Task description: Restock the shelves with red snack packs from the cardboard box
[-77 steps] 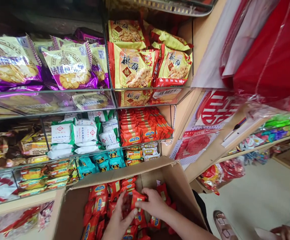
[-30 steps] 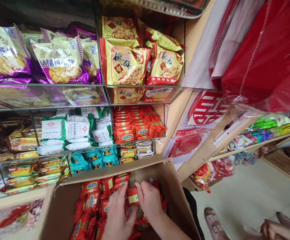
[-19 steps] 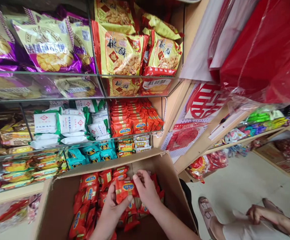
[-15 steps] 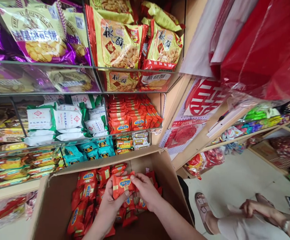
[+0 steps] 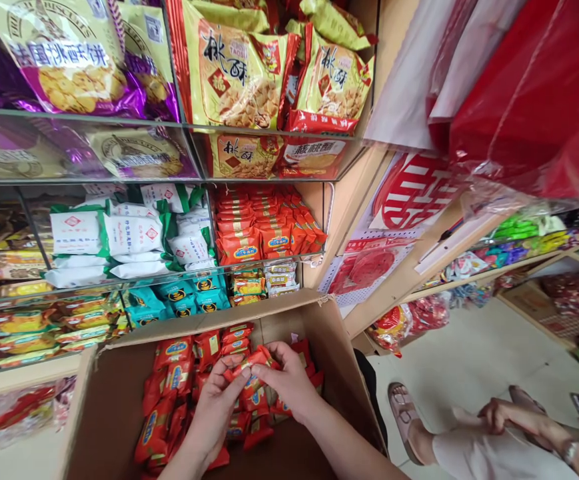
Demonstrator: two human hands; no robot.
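A small red snack packet [image 5: 258, 358] is pinched between both hands, above an open cardboard box [image 5: 104, 400]. My left hand [image 5: 220, 395] grips its left end, thumb along the near edge. At the other end, my right hand [image 5: 288, 381] holds it with thumb and fingers closed. The packet is tipped, so its label is mostly turned from view. Beneath the hands, several similar red packets [image 5: 156, 427] with blue and gold labels lie loosely in the box. My palms and forearms cover part of them.
Behind the box, glass-fronted shelves carry red packets [image 5: 239, 243], white-and-green packets [image 5: 133, 233], teal packets [image 5: 179, 297] and large biscuit bags [image 5: 239, 73]. Red plastic bags [image 5: 524, 100] hang at upper right. Another person's sandalled foot [image 5: 405, 413] and hand [image 5: 496, 413] show at lower right.
Both hands have tilted the red packet, so its label, facing me before, is now mostly out of sight. My right fingers have shifted to its far edge.
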